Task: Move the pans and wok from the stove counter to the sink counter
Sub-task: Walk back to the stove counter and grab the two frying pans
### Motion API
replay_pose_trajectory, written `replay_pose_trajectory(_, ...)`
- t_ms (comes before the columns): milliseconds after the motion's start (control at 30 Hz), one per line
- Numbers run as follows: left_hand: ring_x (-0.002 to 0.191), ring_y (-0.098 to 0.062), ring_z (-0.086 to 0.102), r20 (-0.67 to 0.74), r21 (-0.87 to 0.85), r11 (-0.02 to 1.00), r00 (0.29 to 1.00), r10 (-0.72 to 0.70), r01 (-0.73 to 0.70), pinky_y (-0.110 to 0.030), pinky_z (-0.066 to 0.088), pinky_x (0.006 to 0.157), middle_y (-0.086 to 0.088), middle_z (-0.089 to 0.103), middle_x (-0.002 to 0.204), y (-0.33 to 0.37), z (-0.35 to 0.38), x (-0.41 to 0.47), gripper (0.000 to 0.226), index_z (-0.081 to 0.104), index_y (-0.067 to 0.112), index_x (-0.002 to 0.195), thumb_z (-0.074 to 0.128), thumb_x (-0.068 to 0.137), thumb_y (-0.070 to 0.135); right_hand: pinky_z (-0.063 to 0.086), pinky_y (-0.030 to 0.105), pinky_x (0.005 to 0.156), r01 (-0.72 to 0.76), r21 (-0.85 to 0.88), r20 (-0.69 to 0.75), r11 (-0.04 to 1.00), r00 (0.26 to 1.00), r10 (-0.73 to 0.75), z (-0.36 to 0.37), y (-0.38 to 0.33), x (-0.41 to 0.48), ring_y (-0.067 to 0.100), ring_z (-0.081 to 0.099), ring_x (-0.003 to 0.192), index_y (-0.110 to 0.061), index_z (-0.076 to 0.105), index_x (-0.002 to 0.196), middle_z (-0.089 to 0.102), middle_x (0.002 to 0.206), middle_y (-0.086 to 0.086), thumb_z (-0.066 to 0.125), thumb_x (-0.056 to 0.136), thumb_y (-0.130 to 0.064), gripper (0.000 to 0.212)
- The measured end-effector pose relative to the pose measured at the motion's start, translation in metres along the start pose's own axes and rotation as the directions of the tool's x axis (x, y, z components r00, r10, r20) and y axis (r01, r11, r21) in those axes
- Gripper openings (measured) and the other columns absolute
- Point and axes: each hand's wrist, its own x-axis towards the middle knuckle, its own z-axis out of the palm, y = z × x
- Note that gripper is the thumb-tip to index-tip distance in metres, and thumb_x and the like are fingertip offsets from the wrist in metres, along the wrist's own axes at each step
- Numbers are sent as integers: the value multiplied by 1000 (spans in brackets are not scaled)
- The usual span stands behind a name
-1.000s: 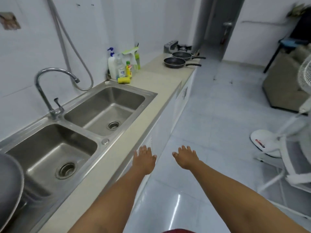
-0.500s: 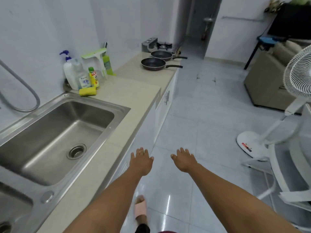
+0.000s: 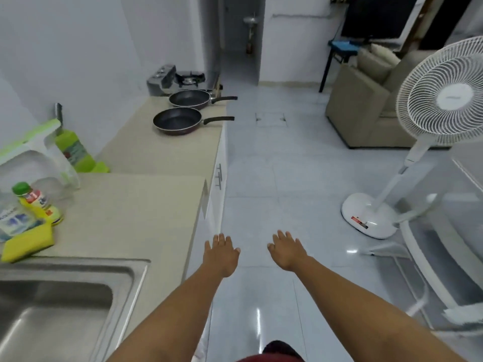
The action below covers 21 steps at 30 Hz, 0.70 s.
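Note:
Two black frying pans rest on the beige stove counter ahead, handles pointing right over the floor. The nearer pan lies in front of the farther pan, which sits by the gas stove. My left hand and my right hand are stretched out palm down over the white floor, fingers apart, holding nothing, well short of the pans. The steel sink is at the lower left, set in the sink counter.
Soap bottles, a green bottle and a yellow sponge crowd the counter's wall side. A white standing fan and a white chair frame stand on the right. A beige sofa is beyond.
The view has advanced along the counter toward the pans; the left sink basin and tap have dropped out of sight. Both hands stay open and empty in front of me.

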Motion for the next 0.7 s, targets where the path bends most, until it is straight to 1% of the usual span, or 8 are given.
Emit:
replay_pose_trajectory(100,153,-27,-3,13,19,997,997,70,-70,-46,-1,122,-14,-3,166,15,-20,56,62,3,6,158,13,107,39,10,49,122,-95,10,18,995,995,95,-18,29,39,30,5,153,-5,17,156,6,167,10,18,106,-37,59)
replay_pose_trajectory(167,153,-27,-2,15,15,995,995,99,-100,-46,0,122,-14,-2,166,27,-35,94,62,5,6,158,14,107,39,10,49,122,-125,18,38,992,991,125,-35,45,69,30,4,153,-5,17,156,6,167,10,18,106,-37,60)
replay_pose_trajectory(300,153,-28,-2,21,4,993,993,114,-114,-47,0,122,-15,-2,166,46,-73,179,62,5,6,158,14,107,39,10,49,121,-156,9,37,988,987,155,-82,72,147,31,3,152,-5,16,156,5,166,11,18,105,-38,61)
replay_pose_trajectory(467,153,-28,-3,8,-42,997,997,70,-70,-47,0,122,-15,-3,166,68,-134,280,62,5,6,159,14,107,39,12,49,121,-139,6,0,990,990,139,-161,98,248,30,6,152,-5,18,156,6,166,11,18,105,-38,61)
replay_pose_trajectory(533,153,-27,0,-29,-58,996,997,66,-67,-46,1,122,-15,0,166,76,-158,318,61,7,6,159,15,107,39,13,49,121,-140,-11,-19,990,990,140,-191,108,288,31,7,152,-5,19,156,7,166,11,19,105,-38,61)
replay_pose_trajectory(633,153,-27,2,-81,-107,992,995,52,-61,-46,2,122,-14,3,166,77,-188,365,61,10,7,158,17,107,39,12,50,122,-122,-34,5,992,992,122,-224,108,343,31,5,152,-4,17,156,6,166,11,19,105,-38,61)
replay_pose_trajectory(700,153,-27,2,-89,-139,989,996,28,-41,-46,3,122,-14,3,166,70,-204,395,61,11,7,158,17,107,40,12,50,122,-80,-34,29,996,996,81,-238,96,379,31,6,152,-5,18,156,7,166,11,20,105,-39,61)
